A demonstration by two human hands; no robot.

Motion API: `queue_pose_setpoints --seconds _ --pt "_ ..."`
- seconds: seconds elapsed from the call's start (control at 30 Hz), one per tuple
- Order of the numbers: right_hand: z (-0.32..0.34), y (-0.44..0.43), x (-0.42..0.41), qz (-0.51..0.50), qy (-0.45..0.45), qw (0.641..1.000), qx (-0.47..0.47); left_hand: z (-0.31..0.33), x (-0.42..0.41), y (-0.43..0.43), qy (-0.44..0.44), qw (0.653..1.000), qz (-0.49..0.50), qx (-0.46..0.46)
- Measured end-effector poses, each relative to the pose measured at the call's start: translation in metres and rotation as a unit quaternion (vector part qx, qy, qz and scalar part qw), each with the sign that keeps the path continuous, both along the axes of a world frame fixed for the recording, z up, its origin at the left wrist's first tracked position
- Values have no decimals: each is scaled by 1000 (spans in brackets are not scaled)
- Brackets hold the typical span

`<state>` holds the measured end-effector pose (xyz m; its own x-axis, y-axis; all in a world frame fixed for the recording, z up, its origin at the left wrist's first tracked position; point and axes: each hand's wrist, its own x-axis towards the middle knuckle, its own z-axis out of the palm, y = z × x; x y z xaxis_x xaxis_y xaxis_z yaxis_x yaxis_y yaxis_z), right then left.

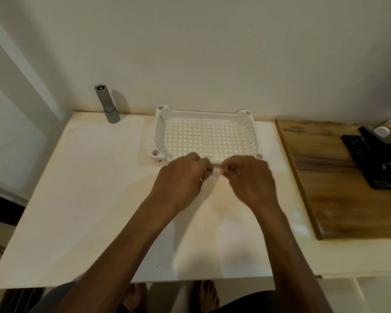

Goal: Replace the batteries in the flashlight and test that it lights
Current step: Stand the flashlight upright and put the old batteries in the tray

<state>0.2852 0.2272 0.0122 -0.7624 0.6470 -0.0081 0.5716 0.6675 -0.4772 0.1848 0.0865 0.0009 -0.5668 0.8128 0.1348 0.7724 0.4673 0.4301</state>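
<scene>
Where the two hands meet, just at the near rim of the white basket (205,134), the fingers (204,164) of the left hand (181,177) and those of the right hand (250,177) are pinched in on one small pale thing (215,172) held between them. It is blurred and mostly hidden, so I cannot tell what it is. Both sets of fingers are curled tight, with only a sliver of the thing showing in the gap. A ring glints on the left hand.

The basket is a shallow perforated tray with nothing visible inside it, and it sits on the white counter (88,199) toward the wall. The grey flashlight (106,103) stands upright on the counter well to the left of the basket, close against the wall, its open end up with something round showing inside the barrel.

To the right of the basket lies a wooden board (325,177). On its far side rests a black stand (375,159), and beyond that a small white and orange bottle (389,128) lies on its side.
</scene>
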Motion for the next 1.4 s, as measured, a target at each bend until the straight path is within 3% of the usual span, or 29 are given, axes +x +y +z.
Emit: queue_pose_setpoints --seconds 0.07,0.13,0.43,0.53,0.7,0.87,1.2,1.4 --pt "15 15 -14 2 96 995 38 4 -17 16 6 999 21 39" --pt "27 35 -40 20 132 990 37 3 -38 41 -17 998 31 46" --pt "0 97 -153 162 -69 982 65 -35 -85 103 -111 977 127 131" --pt "-11 100 -155 181 -69 978 72 -38 -90 105 -118 971 139 156" --pt "-16 110 -140 115 10 992 45 -42 -94 111 -118 966 177 149" --pt "-21 109 -124 83 -11 995 -53 -42 -102 118 -164 945 237 152" --pt "-46 96 -137 -24 130 989 -71 -36 -102 131 -173 937 251 171" --pt "-54 91 -139 -52 157 984 -62 -39 -107 134 -178 933 260 174"
